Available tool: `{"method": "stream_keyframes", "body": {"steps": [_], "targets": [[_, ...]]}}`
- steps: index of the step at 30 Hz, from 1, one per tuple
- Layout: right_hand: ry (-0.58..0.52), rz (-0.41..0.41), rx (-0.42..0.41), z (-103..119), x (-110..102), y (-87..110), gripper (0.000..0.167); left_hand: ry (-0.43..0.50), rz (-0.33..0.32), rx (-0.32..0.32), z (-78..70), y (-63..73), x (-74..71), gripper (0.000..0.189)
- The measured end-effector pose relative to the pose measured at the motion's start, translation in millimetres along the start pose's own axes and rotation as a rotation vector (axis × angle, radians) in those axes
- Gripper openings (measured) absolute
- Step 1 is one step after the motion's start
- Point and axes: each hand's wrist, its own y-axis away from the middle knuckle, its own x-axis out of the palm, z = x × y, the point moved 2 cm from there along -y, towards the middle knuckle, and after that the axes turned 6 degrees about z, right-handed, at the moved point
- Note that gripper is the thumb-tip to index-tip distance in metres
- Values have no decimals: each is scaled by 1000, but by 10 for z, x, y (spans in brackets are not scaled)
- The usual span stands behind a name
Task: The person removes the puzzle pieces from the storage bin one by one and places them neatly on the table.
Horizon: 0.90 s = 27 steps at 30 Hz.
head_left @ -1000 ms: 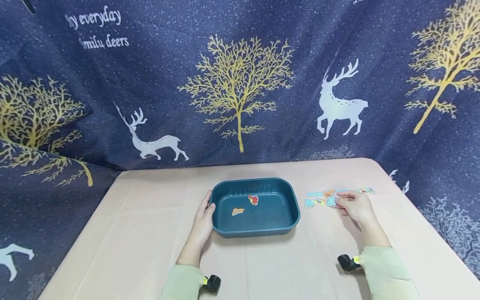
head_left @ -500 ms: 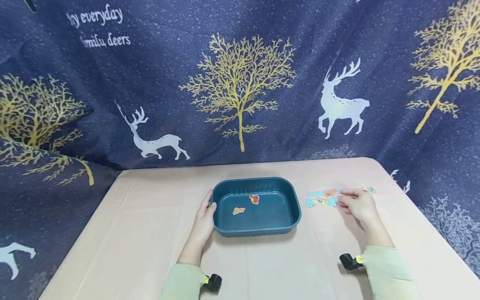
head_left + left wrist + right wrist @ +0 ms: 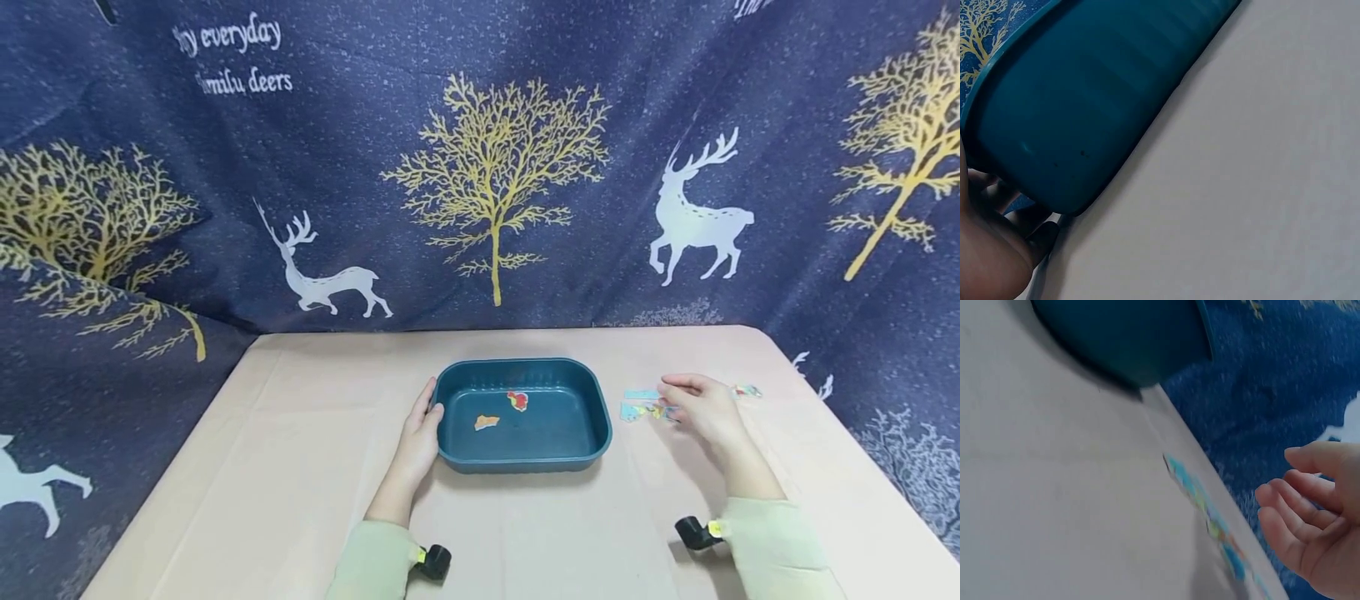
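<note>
A dark teal plastic tray point(image 3: 523, 458) stands on the table, with an orange puzzle-like piece point(image 3: 486, 422) and a red-and-yellow piece point(image 3: 518, 402) on its floor. My left hand point(image 3: 417, 433) holds the tray's left end, thumb at the rim and fingers along the outer wall. To the right of the tray lie flat blue strips with coloured prints point(image 3: 637, 412), partly hidden by my right hand point(image 3: 705, 412). That hand hovers over them, its fingers loosely bent and apart from the thumb, and nothing shows between them in the right wrist view.
Another small printed piece point(image 3: 746, 391) lies beyond my right hand. A pale cloth covers the table point(image 3: 330, 467), and a dark blue curtain point(image 3: 420, 275) with trees and deer hangs behind its far edge. Black wrist cameras point(image 3: 696, 533) sit on both sleeves.
My right hand has risen off the strips and shifted slightly left over them, its fingers now spread apart. The left hand keeps its hold on the tray. The head view has shifted slightly.
</note>
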Motion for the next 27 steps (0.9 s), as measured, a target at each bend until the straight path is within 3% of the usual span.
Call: {"method": "stream_keyframes", "body": {"steps": [5, 15, 27], "targets": [[-2, 48, -77, 154, 103, -15, 57, 2, 4, 1, 8, -8, 4, 51], [27, 82, -150, 447, 303, -77, 47, 3, -13, 7, 7, -13, 16, 51], [41, 145, -186, 653, 606, -143, 40, 10, -10, 7, -3, 7, 7, 51]]}}
